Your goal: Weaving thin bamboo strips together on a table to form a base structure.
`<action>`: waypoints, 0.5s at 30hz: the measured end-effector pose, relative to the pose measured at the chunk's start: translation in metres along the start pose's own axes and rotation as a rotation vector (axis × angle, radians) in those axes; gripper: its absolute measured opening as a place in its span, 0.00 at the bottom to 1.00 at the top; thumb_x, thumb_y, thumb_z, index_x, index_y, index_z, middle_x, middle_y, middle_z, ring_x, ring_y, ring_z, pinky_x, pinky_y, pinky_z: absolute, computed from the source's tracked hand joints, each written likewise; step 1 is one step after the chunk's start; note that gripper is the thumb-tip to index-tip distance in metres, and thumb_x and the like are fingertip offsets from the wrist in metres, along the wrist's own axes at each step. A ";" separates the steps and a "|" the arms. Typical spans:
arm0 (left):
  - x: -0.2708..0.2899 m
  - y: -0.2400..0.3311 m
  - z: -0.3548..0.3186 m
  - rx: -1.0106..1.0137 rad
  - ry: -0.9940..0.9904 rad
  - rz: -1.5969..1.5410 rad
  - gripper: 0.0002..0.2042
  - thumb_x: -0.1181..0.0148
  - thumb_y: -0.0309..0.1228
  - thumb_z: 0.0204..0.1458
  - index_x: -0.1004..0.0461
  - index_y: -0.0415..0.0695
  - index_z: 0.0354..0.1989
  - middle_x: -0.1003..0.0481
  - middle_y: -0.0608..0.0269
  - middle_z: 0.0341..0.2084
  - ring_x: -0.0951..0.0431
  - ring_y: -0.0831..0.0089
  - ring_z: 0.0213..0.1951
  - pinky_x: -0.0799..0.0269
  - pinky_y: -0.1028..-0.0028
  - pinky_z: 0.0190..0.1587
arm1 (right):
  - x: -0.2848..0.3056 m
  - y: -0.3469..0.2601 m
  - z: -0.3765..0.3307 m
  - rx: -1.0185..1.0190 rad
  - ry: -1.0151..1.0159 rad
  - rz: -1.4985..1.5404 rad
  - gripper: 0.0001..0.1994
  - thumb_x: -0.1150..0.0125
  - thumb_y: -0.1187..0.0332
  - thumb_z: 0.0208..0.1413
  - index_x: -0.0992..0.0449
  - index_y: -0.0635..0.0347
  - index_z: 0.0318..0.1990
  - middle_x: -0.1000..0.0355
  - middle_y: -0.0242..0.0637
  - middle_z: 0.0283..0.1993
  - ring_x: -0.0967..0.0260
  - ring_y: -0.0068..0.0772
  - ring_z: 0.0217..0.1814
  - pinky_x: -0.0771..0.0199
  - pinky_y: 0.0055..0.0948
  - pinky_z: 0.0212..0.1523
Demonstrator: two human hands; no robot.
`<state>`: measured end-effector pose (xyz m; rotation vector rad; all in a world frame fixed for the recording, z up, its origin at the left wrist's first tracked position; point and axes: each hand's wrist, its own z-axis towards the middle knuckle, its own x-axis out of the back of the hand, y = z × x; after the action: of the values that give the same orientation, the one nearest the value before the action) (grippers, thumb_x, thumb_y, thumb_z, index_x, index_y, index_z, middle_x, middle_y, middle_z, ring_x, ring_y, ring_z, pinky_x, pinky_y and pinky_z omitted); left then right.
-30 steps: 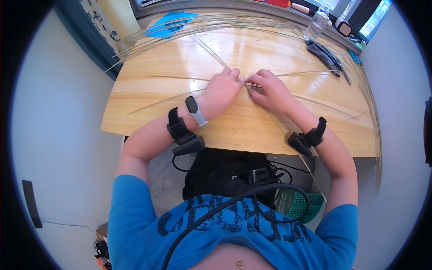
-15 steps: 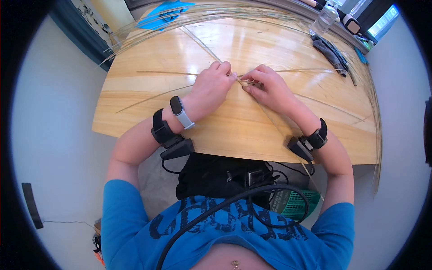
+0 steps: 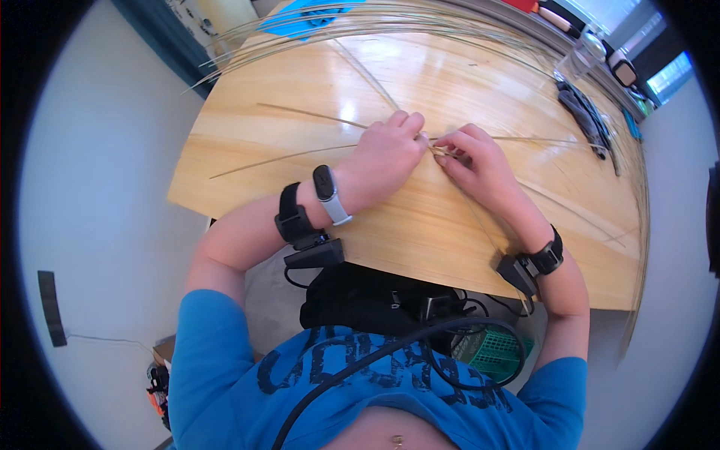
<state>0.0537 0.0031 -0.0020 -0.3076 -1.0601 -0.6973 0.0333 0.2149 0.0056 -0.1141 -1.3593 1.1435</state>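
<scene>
Several thin straw-coloured strips, bamboo or cane by their look, cross between my hands and fan out over the table. One strip (image 3: 311, 114) points left, a pair (image 3: 365, 75) runs to the far side, and another strip (image 3: 540, 139) reaches right. My left hand (image 3: 390, 154) is closed, thumb and fingers pinching the strips at the crossing. Close beside it, my right hand (image 3: 476, 161) has its fingers curled in a pinch on the strips. A long strip (image 3: 480, 219) trails from there toward my right wrist. The exact weave at the crossing is partly hidden by my fingers.
Long loose strips (image 3: 420, 26) lie along the far edge of the wooden table (image 3: 300, 195) and hang over its right side. A blue cloth (image 3: 307, 19) lies far left. A clear bottle (image 3: 581, 56) and a dark grey bundle (image 3: 581, 116) are far right. A green basket (image 3: 495, 352) stands below.
The whole view has tilted, so table and hands appear farther right. Both hands stay together at the crossing, with slight shifts of the fingers.
</scene>
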 end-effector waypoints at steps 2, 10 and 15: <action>0.000 0.000 -0.001 0.017 -0.023 0.005 0.12 0.44 0.25 0.51 0.22 0.39 0.44 0.27 0.58 0.39 0.25 0.60 0.44 0.25 0.67 0.41 | 0.001 -0.005 0.000 -0.011 0.002 0.020 0.08 0.35 0.74 0.53 0.22 0.59 0.41 0.30 0.41 0.36 0.28 0.38 0.38 0.24 0.32 0.38; 0.001 0.003 -0.002 0.034 -0.015 0.013 0.11 0.44 0.26 0.52 0.22 0.42 0.43 0.27 0.60 0.39 0.25 0.61 0.44 0.25 0.67 0.40 | 0.004 -0.007 -0.001 -0.032 -0.025 0.012 0.08 0.35 0.73 0.55 0.22 0.61 0.42 0.30 0.40 0.37 0.28 0.37 0.37 0.24 0.30 0.38; 0.009 -0.003 0.002 0.087 -0.078 -0.085 0.10 0.44 0.27 0.55 0.21 0.44 0.44 0.26 0.60 0.38 0.25 0.61 0.44 0.25 0.67 0.41 | 0.006 -0.004 -0.003 -0.021 -0.023 0.007 0.09 0.35 0.72 0.54 0.22 0.59 0.43 0.30 0.40 0.37 0.29 0.37 0.37 0.25 0.31 0.38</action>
<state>0.0530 -0.0016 0.0063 -0.2169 -1.1794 -0.7174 0.0369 0.2185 0.0113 -0.1211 -1.3926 1.1401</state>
